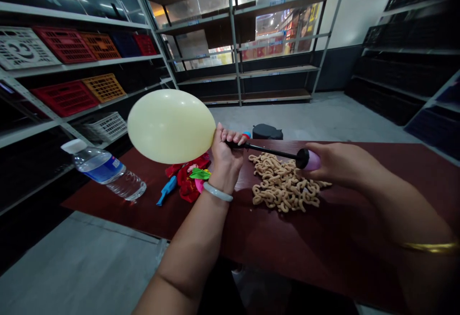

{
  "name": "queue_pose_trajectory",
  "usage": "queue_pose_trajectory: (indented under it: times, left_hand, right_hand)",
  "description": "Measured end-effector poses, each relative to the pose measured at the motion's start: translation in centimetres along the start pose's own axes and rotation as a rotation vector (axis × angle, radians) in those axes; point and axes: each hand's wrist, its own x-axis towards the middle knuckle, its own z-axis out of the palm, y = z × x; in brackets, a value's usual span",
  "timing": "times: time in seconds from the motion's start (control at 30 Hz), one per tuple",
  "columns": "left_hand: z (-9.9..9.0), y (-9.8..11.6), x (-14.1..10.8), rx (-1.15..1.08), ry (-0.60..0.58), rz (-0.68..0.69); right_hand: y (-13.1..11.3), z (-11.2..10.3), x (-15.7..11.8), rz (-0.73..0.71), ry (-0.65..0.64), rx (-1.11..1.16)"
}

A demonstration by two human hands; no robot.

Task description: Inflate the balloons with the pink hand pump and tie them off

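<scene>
A pale yellow balloon [170, 125], blown up large, has its neck at my left hand [228, 149]. That hand is closed around the neck and the black nozzle end of a balloon pump. My right hand [336, 164] grips the lilac barrel of the balloon pump [312, 159], and a long black rod [275, 151] shows between the two hands. Below the balloon lies a heap of limp balloons [189, 180] in red, green and pink, with a blue one [167, 190] beside it. The balloon's mouth is hidden by my left fingers.
Curly tan snack pieces [285, 188] are piled on the dark red table [323, 243] under the pump. A water bottle [106, 169] with a white cap stands at the left. Beyond are metal shelves [237, 65], plastic crates [68, 97] and a black object [268, 132] behind the table.
</scene>
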Motion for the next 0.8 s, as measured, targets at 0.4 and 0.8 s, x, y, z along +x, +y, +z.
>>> queue_pose_trajectory:
  times: [0.4,0.8]
  left_hand:
    - [-0.4,-6.4,-3.4,-0.074,-0.030,-0.223]
    - [-1.6,-5.7,-1.6,-0.038,0.186,-0.293]
  right_hand:
    - [-4.6,1.7,-0.2,-0.013,0.104,-0.154]
    - [-4.1,2.4,0.4,0.037,-0.095,-0.021]
